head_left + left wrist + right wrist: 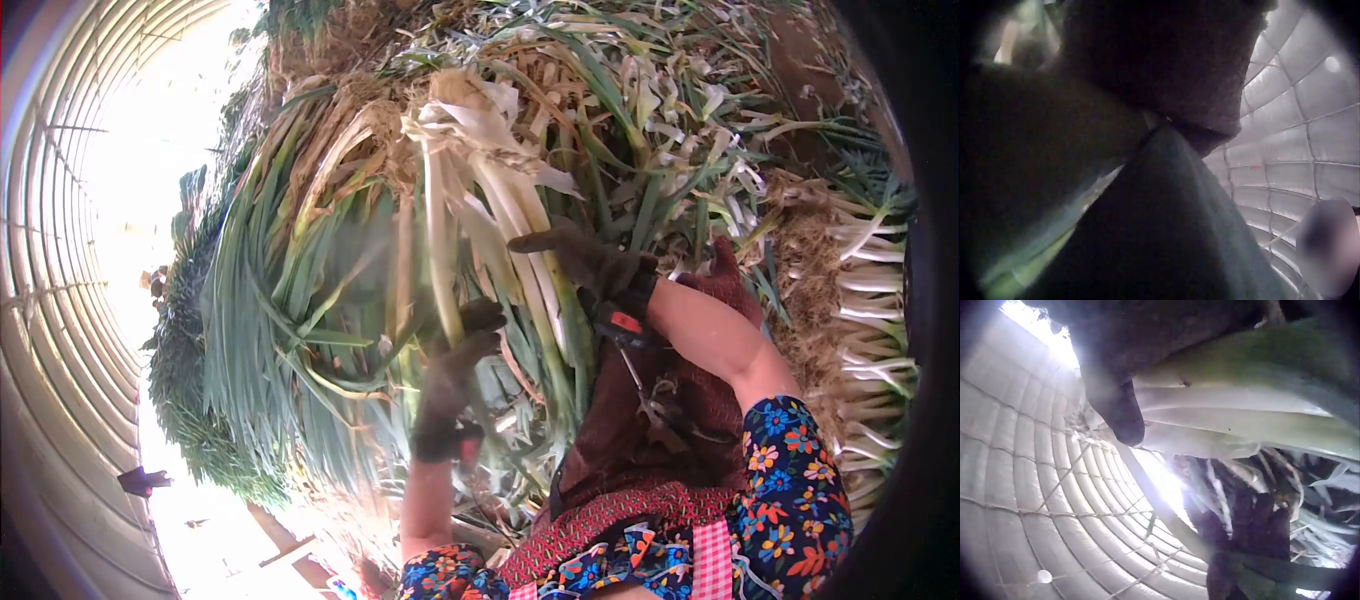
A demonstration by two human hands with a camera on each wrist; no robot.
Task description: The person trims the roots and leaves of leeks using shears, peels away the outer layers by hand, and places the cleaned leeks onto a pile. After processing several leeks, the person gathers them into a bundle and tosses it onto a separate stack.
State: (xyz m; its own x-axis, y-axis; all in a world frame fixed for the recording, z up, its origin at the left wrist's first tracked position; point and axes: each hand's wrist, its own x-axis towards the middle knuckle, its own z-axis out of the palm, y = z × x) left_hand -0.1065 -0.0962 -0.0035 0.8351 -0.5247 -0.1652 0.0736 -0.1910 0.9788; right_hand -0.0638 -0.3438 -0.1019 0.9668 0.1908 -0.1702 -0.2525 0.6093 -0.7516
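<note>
Gloved in dark fabric, my left hand grips the green part of one long green onion. In the right wrist view its dark fingers curl by that stalk. My right hand, also gloved, holds several green onions together, one finger lying across their pale shanks. These stalks fill the upper right wrist view, close beside the finger. Their root ends point away from me, with loose papery skins around them. In the left wrist view, dark glove and broad leaves hide the grip.
A large heap of green onions lies ahead and left. Peeled leaves and scraps litter the back right. White-shanked onions line the right side. A metal tool lies over the dark apron. The ribbed tunnel wall curves at left.
</note>
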